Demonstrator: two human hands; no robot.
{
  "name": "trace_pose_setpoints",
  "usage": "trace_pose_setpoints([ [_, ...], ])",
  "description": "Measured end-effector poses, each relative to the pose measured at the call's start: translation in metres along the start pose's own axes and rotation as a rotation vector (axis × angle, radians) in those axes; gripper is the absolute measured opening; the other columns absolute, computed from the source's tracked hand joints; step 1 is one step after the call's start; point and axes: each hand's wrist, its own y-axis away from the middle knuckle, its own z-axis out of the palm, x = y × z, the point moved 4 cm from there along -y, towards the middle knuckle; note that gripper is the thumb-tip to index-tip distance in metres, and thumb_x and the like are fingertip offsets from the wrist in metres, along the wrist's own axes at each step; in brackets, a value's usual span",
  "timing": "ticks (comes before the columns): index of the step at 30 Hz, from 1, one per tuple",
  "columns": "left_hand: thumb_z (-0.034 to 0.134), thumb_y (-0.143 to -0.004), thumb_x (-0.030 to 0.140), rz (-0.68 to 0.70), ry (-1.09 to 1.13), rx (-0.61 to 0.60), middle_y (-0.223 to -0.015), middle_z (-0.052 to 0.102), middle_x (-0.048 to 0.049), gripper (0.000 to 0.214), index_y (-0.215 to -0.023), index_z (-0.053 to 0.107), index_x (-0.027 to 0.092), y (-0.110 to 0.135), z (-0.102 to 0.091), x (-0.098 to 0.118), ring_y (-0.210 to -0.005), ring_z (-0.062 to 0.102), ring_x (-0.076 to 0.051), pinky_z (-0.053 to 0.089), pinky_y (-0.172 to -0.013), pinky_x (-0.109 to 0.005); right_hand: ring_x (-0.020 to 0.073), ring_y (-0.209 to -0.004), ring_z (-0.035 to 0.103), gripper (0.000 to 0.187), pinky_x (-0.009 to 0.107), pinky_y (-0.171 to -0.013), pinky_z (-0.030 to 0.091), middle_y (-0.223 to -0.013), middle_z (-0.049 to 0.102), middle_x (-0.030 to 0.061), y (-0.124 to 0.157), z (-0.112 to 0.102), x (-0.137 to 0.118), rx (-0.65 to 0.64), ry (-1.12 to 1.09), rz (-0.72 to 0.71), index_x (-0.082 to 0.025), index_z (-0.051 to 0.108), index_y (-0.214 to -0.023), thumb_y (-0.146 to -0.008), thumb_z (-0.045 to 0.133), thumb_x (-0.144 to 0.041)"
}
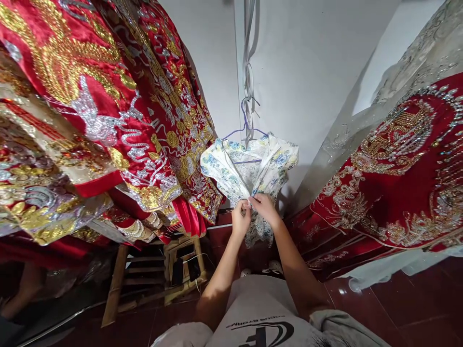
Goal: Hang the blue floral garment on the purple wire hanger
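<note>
A white dress with blue and yellow flowers (231,171) hangs on a purple wire hanger (245,126) in front of me, its neckline falling open in a V. My left hand (240,216) and my right hand (263,207) meet at the dress's front, at the bottom of that V. Both have their fingers pinched on the front edges of the cloth. Whatever small fastening may lie between the fingertips is hidden. Below my hands the dress's lower part hangs down in folds.
Red garments with gold and silver embroidery (144,106) crowd the left side. A beaded red garment (398,178) hangs at right, beside pale tulle. A cable (249,43) runs down the white wall. A bamboo chair (181,270) stands low at left on the dark red tiled floor (408,299).
</note>
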Motion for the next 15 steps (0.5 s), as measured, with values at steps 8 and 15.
trace_pose_setpoints([
  [8, 0.055, -0.093, 0.023, 0.097, -0.099, -0.022, -0.086, 0.069, -0.0053, 0.009, -0.092, 0.064, 0.021, 0.011, 0.000, 0.004, -0.083, 0.065, -0.021, 0.048, -0.079, -0.032, 0.0107, -0.047, 0.040, 0.042, 0.026, -0.048, 0.031, -0.052, 0.051, -0.0029, 0.027, 0.006, -0.004, 0.023, -0.528, 0.159, -0.019, 0.062, -0.067, -0.072, 0.065, -0.061],
  [15, 0.053, -0.090, 0.020, 0.159, -0.198, -0.066, -0.079, 0.061, -0.0017, 0.007, -0.085, 0.056, 0.022, 0.006, 0.013, 0.018, -0.075, 0.058, -0.019, 0.042, -0.073, -0.029, 0.0077, -0.042, 0.038, 0.033, 0.024, -0.043, 0.027, -0.049, 0.052, -0.0031, -0.014, -0.031, -0.068, 0.266, -0.617, 0.004, -0.017, 0.064, -0.065, -0.078, 0.070, -0.048],
])
